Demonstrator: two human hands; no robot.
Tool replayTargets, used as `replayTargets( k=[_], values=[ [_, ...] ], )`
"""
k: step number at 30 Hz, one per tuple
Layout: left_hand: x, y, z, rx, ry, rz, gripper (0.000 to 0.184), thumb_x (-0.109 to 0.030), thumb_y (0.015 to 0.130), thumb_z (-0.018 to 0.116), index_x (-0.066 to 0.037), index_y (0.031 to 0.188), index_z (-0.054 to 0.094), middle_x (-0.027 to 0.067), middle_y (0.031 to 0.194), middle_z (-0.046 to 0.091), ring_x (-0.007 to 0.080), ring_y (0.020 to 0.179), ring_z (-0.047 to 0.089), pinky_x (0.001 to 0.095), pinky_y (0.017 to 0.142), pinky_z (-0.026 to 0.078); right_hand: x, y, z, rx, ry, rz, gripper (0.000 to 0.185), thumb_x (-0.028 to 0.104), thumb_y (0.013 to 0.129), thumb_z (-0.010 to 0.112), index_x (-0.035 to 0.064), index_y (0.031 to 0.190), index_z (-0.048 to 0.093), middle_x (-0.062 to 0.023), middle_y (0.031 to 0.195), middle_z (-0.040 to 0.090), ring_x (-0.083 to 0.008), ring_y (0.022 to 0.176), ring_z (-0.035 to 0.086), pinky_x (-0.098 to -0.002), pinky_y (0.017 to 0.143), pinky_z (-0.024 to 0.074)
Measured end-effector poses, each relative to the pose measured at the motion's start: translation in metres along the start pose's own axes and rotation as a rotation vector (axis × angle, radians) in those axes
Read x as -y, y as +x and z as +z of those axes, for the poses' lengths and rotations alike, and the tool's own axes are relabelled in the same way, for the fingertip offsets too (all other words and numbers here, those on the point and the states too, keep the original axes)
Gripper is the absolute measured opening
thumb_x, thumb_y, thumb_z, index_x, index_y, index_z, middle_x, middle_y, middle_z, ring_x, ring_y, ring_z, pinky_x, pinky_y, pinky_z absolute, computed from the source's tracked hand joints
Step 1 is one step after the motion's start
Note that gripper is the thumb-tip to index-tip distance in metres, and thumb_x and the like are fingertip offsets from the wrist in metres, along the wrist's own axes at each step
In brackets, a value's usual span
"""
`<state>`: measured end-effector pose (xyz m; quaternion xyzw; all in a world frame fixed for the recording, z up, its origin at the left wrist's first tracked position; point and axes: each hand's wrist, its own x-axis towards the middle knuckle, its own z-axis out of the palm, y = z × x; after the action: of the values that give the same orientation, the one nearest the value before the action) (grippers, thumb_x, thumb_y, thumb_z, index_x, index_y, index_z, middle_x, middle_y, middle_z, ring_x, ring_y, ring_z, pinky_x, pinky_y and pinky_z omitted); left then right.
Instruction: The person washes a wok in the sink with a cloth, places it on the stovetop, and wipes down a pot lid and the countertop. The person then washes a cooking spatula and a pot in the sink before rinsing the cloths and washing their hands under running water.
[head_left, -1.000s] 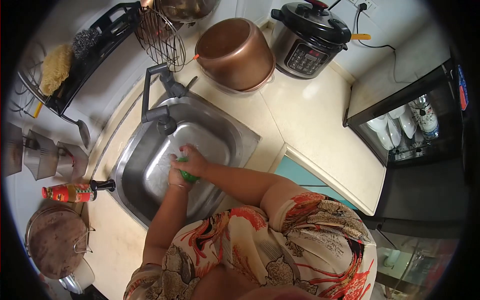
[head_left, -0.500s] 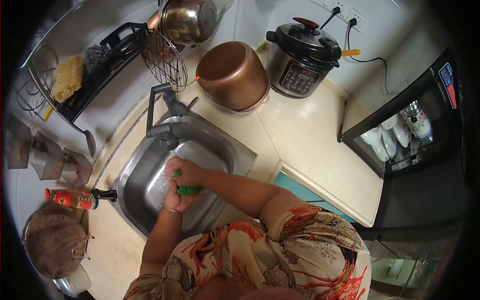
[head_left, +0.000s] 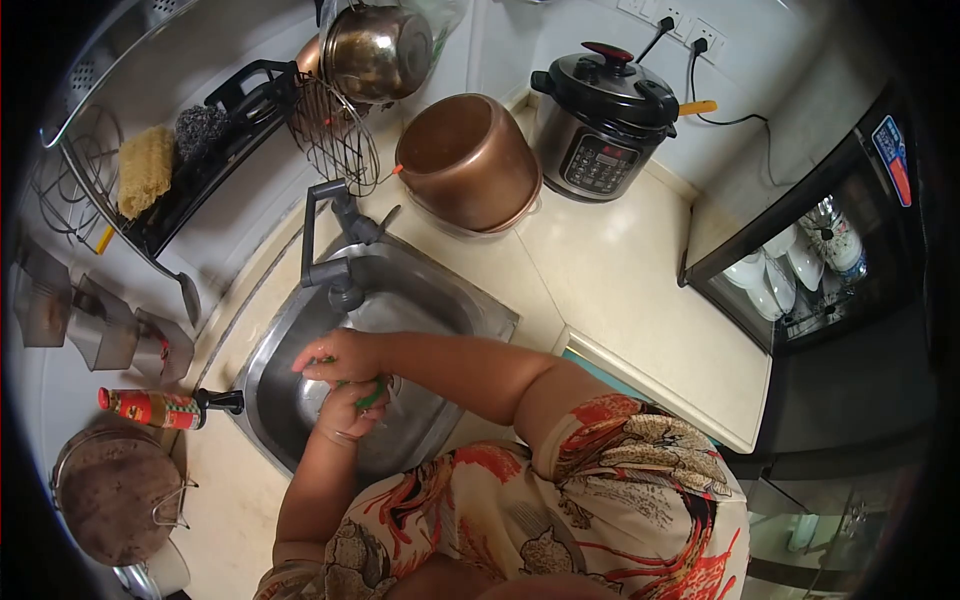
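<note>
Both hands are together over the steel sink (head_left: 275, 400), below the dark faucet (head_left: 330, 270). My left hand (head_left: 350, 410) is closed around a green item (head_left: 371, 394), which shows between its fingers. Just above it and a little to the left, my right hand (head_left: 338, 358) has its fingers bent over another part of the green stuff. The hands touch or nearly touch, and they look wet. Much of the green item is hidden by the fingers, so its full shape cannot be made out.
A copper-coloured pot (head_left: 465, 160) and an electric pressure cooker (head_left: 605, 125) stand behind the sink. A red-labelled bottle (head_left: 155, 408) lies at the left, above a round brown board (head_left: 118, 490). A dish cabinet (head_left: 800, 265) is at the right.
My right hand has shifted left and up relative to my left hand, and the green item is stretched or spread between them. The camera view has tilted, so the surroundings sit lower.
</note>
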<state>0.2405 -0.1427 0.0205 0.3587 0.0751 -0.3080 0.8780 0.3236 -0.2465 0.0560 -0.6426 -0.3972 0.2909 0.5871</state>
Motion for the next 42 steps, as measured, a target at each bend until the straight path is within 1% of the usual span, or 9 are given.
replayTargets(
  k=[7,14,16,22,26,29,35,37,42],
  values=[
    [0.018,0.006,-0.009,-0.191,0.108,0.016,0.013,-0.007,0.071,0.057,-0.012,0.081,0.051,-0.0017,0.063,0.046,0.0086,0.046,0.039,0.0202,0.037,0.025,-0.017,-0.003,0.009,-0.101,0.03,0.08,0.029,0.031,0.086,0.052,0.0039,0.088,0.063,-0.0076,0.067,0.06,-0.0138,0.057,0.056,-0.03,0.057,0.0464],
    [0.021,0.003,0.015,-0.411,0.307,0.234,0.016,-0.007,0.07,0.058,-0.01,0.085,0.053,-0.0013,0.059,0.047,0.0102,0.043,0.044,0.0211,0.035,0.027,-0.028,0.006,0.017,-0.182,-0.063,-0.044,0.028,0.029,0.086,0.053,0.0034,0.083,0.062,-0.0092,0.071,0.061,-0.0146,0.058,0.056,-0.0304,0.058,0.0466],
    [0.033,0.007,-0.004,-0.371,0.323,0.361,0.026,-0.008,0.069,0.06,-0.007,0.094,0.053,0.0014,0.066,0.052,0.0116,0.044,0.046,0.0218,0.035,0.03,-0.045,0.008,0.023,-0.27,-0.171,-0.133,0.027,0.029,0.085,0.055,0.0039,0.083,0.063,-0.0096,0.074,0.063,-0.0172,0.062,0.058,-0.0309,0.061,0.0471],
    [0.029,-0.003,-0.018,-0.07,0.272,0.13,0.05,-0.007,0.069,0.058,-0.006,0.117,0.044,0.0082,0.094,0.056,0.0184,0.083,0.055,0.0324,0.064,0.045,-0.017,-0.025,0.028,-0.351,0.013,0.102,0.024,0.028,0.084,0.058,0.0044,0.087,0.062,-0.0107,0.072,0.062,-0.017,0.062,0.06,-0.0304,0.059,0.0473],
    [0.023,-0.008,0.012,-0.157,0.113,0.061,0.046,-0.005,0.068,0.058,-0.006,0.112,0.048,0.0071,0.092,0.055,0.0175,0.08,0.054,0.0333,0.062,0.043,-0.004,-0.034,0.03,-0.377,0.069,0.07,0.024,0.027,0.085,0.057,0.0036,0.082,0.06,-0.0103,0.065,0.059,-0.0156,0.056,0.057,-0.0304,0.055,0.0459],
    [0.034,0.001,-0.014,0.08,0.055,0.021,0.04,-0.002,0.069,0.056,-0.006,0.108,0.051,0.0066,0.089,0.054,0.0164,0.075,0.051,0.0311,0.058,0.04,-0.005,-0.034,0.025,-0.342,0.039,0.044,0.03,0.03,0.086,0.055,0.0021,0.076,0.057,-0.0095,0.059,0.057,-0.0142,0.051,0.053,-0.0309,0.052,0.044],
    [0.047,0.014,-0.012,-0.217,0.427,0.062,0.034,-0.013,0.074,0.059,-0.008,0.106,0.051,0.0072,0.092,0.057,0.0177,0.076,0.056,0.0317,0.052,0.041,-0.012,-0.032,0.018,-0.307,0.008,0.2,0.043,0.037,0.089,0.048,-0.0007,0.069,0.055,-0.0127,0.06,0.057,-0.0222,0.057,0.056,-0.0353,0.058,0.0446],
    [0.053,0.027,-0.019,-0.267,0.615,0.207,0.035,-0.015,0.074,0.06,-0.008,0.107,0.051,0.0085,0.092,0.057,0.0199,0.077,0.057,0.0331,0.055,0.043,-0.019,-0.029,0.02,-0.421,-0.211,0.088,0.044,0.037,0.089,0.047,-0.0013,0.069,0.055,-0.0175,0.066,0.059,-0.0332,0.066,0.058,-0.0395,0.064,0.0448],
    [0.069,0.053,-0.047,-0.403,1.087,0.582,0.039,-0.02,0.075,0.061,-0.006,0.109,0.05,0.0118,0.094,0.06,0.0257,0.08,0.059,0.0365,0.063,0.046,-0.039,-0.029,0.023,-0.588,-0.237,0.109,0.04,0.035,0.088,0.05,-0.0005,0.07,0.054,-0.0191,0.067,0.057,-0.0352,0.064,0.053,-0.0396,0.062,0.0435]
  ],
)
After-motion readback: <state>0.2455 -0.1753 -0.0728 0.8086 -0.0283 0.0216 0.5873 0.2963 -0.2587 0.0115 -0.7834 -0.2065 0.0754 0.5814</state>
